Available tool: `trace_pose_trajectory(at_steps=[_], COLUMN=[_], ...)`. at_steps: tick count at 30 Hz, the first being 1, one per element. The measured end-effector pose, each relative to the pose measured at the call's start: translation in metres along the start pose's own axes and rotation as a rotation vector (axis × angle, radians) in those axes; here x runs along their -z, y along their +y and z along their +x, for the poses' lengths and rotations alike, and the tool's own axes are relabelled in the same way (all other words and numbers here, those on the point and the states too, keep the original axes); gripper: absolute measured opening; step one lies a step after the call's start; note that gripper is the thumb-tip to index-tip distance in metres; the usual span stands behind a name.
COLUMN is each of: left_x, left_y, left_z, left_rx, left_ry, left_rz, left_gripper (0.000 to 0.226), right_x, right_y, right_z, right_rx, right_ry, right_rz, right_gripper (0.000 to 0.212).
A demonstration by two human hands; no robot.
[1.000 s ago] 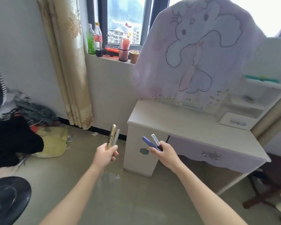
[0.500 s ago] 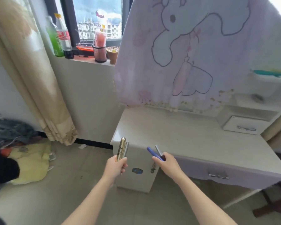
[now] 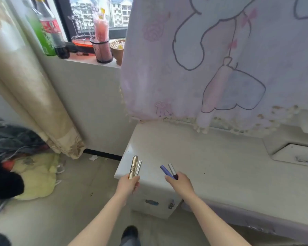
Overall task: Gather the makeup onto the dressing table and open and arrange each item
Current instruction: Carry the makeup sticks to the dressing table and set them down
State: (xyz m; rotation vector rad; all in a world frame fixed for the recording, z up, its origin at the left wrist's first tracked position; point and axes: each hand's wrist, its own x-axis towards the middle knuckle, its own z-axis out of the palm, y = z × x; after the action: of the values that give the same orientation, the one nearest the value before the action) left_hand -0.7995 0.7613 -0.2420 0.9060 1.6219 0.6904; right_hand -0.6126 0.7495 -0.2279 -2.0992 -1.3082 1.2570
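The pale surface point(image 3: 212, 157) of the dressing table is sitting bare across its visible top, with a printed cloth point(image 3: 212, 68) hanging down to its back edge. Left of the surface, the floor point(image 3: 75, 201) is carrying a yellow cloth point(image 3: 37, 176) and a dark heap of clothes point(image 3: 4, 176) beside it, near the curtain point(image 3: 34, 95).

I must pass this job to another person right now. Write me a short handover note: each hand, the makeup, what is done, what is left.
Left hand: shut on a gold tube and a silver tube.
Right hand: shut on a blue tube and a white-capped tube.
Both hands are at the front left corner of the dressing table.
Done: four items carried to the table.
Left: set them down, open each one, arrange them.
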Motion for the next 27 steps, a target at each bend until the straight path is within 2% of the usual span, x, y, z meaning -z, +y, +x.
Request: trace_pose_trajectory(at_steps=[3, 8, 14, 21, 24, 27], left_x=[-0.002, -0.007, -0.005, -0.010, -0.015, -0.017], left_y=[0.011, 0.028, 0.049, 0.051, 0.053, 0.056], left_z=[0.038, 0.097, 0.152, 0.180, 0.184, 0.185], left_rx=[0.031, 0.063, 0.047, 0.065, 0.080, 0.093], left_ry=[-0.005, -0.085, -0.188, -0.244, -0.235, -0.203], left_rz=[0.046, 0.184, 0.291, 0.363, 0.427, 0.498], left_gripper=[0.017, 0.029, 0.013, 0.017, 0.010, 0.022], right_x=[-0.005, -0.014, -0.029, -0.047, -0.049, -0.050], right_y=[-0.008, -0.026, -0.049, -0.059, -0.064, -0.070], right_z=[0.023, 0.064, 0.105, 0.135, 0.147, 0.158], right_rx=[-0.035, -0.124, -0.236, -0.341, -0.347, -0.331], right_ry=[0.023, 0.072, 0.091, 0.064, 0.059, 0.036], right_rz=[0.005, 0.049, 0.137, 0.188, 0.168, 0.114], right_gripper=[0.036, 0.032, 0.028, 0.026, 0.023, 0.026])
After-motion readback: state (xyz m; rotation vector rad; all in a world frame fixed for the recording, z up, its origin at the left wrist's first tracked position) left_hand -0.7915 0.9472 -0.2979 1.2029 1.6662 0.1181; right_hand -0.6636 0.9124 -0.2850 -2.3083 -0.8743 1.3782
